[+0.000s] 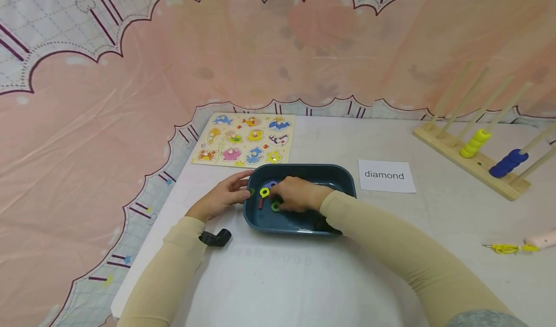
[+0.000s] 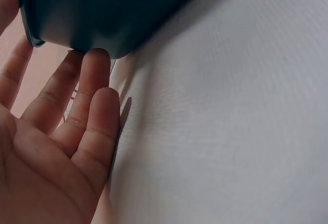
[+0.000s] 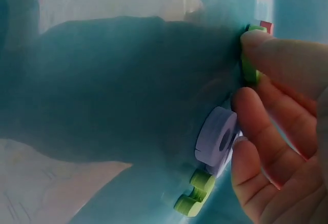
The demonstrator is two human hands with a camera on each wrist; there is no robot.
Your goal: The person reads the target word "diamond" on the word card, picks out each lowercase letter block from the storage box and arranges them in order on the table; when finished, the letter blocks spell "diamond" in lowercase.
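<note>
A dark teal tray (image 1: 299, 231) stands on the white table. At its left end my left hand (image 1: 221, 194) touches the outer wall and rim, palm showing and fingers (image 2: 102, 111) fairly straight. My right hand (image 1: 297, 194) reaches into the tray with bent fingers. Its thumb touches a green ring-like piece (image 3: 249, 70); the fingers partly hide whether it is pinched. By the fingertips lie a yellow ring-like piece (image 1: 264, 192) and a red stick-like piece (image 1: 260, 203). A purple piece with a hole (image 3: 218, 137) and another green piece (image 3: 195, 196) lie close by.
Behind the tray lies a sea-animal puzzle board (image 1: 243, 138). A card reading "diamond" (image 1: 386, 176) is on the right. Farther right stand a wooden peg rack (image 1: 473, 165) with yellow and blue beads and a pink-handled tool with yellow cord (image 1: 508, 248). A patterned cloth (image 1: 260, 51) hangs behind.
</note>
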